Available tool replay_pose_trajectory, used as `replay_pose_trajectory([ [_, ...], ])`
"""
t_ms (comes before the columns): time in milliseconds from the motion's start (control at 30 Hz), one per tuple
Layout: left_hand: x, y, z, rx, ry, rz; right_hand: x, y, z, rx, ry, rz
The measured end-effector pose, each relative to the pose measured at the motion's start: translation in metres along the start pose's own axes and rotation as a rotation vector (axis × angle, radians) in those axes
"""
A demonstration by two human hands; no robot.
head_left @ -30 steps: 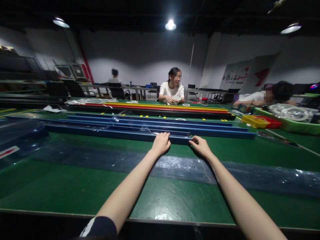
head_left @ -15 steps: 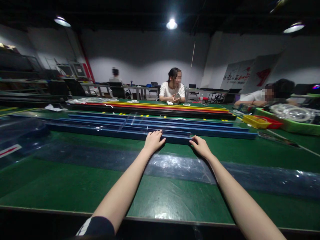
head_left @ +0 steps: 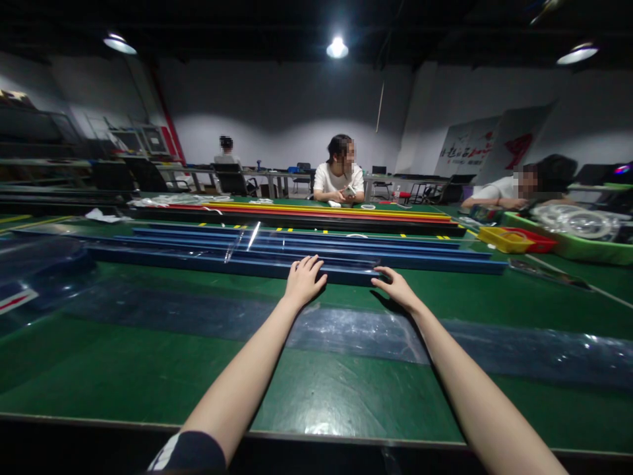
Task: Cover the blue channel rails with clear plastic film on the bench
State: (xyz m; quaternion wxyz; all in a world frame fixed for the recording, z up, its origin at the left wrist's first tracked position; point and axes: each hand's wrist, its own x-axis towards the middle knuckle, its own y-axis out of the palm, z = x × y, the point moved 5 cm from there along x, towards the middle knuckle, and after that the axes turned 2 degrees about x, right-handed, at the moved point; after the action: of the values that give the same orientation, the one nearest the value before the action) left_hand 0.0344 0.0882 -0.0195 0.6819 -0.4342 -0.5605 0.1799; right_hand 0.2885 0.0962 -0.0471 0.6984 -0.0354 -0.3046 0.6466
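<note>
My left hand [head_left: 304, 284] lies on the nearest blue channel-shaped strip [head_left: 222, 264], its fingers spread over the upper edge and the thumb pointing right. At that strip's right end is my right hand [head_left: 397, 290], thumb and forefinger apart and the fingertips at the end; firm contact cannot be made out. Clear plastic film [head_left: 253, 236] stands up in a shiny fold over the strips, left of my left hand. Beneath my forearms, a wide transparent sheet [head_left: 346, 330] stretches across the green table [head_left: 316, 396]. More long blue strips [head_left: 420, 254] lie parallel behind the nearest one.
Yellow, red and black long bars [head_left: 321, 212] lie farther back. At right are a yellow tray [head_left: 512, 241], a red tray [head_left: 546, 245] and a green bin [head_left: 603, 252] with coiled clear tubing. A co-worker [head_left: 340, 175] sits opposite, holding a small object; another person leans at right.
The film fold left of my left hand catches more light and appears shifted. My right hand's fingers have moved slightly left at the strip's end. My left hand stays almost in place.
</note>
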Motion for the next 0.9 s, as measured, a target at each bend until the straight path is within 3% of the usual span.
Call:
replay_pose_trajectory([
  [200, 0.0, 0.001, 0.002, 0.001, -0.021, -0.006, 0.003, -0.006, 0.007, 0.213, -0.031, -0.049],
  [333, 0.0, -0.001, 0.001, 0.014, -0.01, -0.042, 0.003, -0.008, 0.021, 0.468, -0.03, -0.069],
  [500, 0.001, -0.007, -0.001, 0.016, 0.004, -0.103, 0.003, -0.019, 0.027, 0.618, 0.001, -0.187],
  [700, 0.001, -0.011, -0.003, 0.003, 0.034, -0.131, 0.0, -0.018, 0.018, 0.592, 0.102, -0.166],
  [900, 0.002, -0.007, -0.005, -0.004, 0.085, -0.074, 0.002, -0.012, 0.016, 0.248, 0.005, -0.146],
])
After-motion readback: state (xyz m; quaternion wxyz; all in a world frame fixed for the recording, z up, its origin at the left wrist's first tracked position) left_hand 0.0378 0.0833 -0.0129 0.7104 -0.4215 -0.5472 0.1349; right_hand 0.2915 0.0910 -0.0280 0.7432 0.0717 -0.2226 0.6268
